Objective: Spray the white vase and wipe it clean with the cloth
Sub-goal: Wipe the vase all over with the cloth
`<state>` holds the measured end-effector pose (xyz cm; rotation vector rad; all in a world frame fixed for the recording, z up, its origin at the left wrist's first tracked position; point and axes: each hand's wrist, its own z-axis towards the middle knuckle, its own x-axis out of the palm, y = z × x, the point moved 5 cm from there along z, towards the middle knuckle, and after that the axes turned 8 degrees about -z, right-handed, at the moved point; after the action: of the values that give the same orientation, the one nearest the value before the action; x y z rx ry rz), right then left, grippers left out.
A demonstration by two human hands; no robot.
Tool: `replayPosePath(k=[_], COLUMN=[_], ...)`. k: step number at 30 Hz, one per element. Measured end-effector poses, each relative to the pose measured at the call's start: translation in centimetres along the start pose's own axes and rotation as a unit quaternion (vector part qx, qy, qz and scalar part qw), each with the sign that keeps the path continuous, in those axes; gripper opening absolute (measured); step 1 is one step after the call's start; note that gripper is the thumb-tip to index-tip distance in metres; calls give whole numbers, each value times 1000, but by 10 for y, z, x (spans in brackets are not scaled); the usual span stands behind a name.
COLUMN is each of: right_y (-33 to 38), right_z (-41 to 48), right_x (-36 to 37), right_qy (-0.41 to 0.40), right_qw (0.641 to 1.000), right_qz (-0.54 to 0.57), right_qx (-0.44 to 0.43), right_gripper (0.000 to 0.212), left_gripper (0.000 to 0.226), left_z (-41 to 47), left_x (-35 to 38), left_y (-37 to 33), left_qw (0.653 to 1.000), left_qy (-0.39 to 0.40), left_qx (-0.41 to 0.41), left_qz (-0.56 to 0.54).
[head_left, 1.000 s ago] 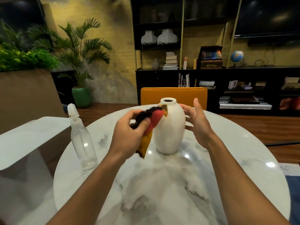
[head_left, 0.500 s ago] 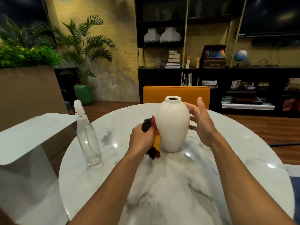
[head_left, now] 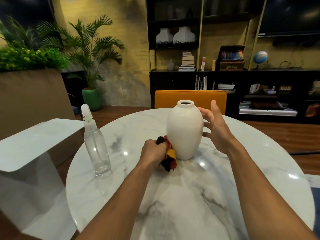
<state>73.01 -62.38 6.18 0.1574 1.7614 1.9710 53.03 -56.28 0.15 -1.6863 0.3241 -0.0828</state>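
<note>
One white vase (head_left: 184, 129), one cloth (head_left: 168, 155), one spray bottle (head_left: 96, 142), two hands.

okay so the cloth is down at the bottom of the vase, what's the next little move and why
Probably sweep the cloth back up the white vase. The left hand presses it low against the vase's left side near the base, and the right hand steadies the opposite side, so the upper body is open to wipe.
</note>
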Motion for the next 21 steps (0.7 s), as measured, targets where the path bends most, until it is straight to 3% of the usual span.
replayPosePath(k=[3, 9, 15, 21], right_y=[-1, 0, 2, 5], right_z=[0, -2, -3, -6], right_x=[0, 0, 1, 2], right_qy=[0, 6, 2, -3], right_qw=[1000, 1000, 1000, 1000], right_qz=[2, 2, 3, 5], right_qx=[2, 7, 10, 13], right_gripper=[80, 91, 92, 94], left_gripper=[35, 29, 27, 21], left_z=[-2, 0, -1, -4], left_x=[7, 1, 8, -4], left_y=[11, 3, 11, -32], left_qw=[997, 1000, 997, 993], left_qy=[28, -10, 19, -53], left_qx=[-13, 9, 2, 101], left_qz=[71, 15, 75, 29])
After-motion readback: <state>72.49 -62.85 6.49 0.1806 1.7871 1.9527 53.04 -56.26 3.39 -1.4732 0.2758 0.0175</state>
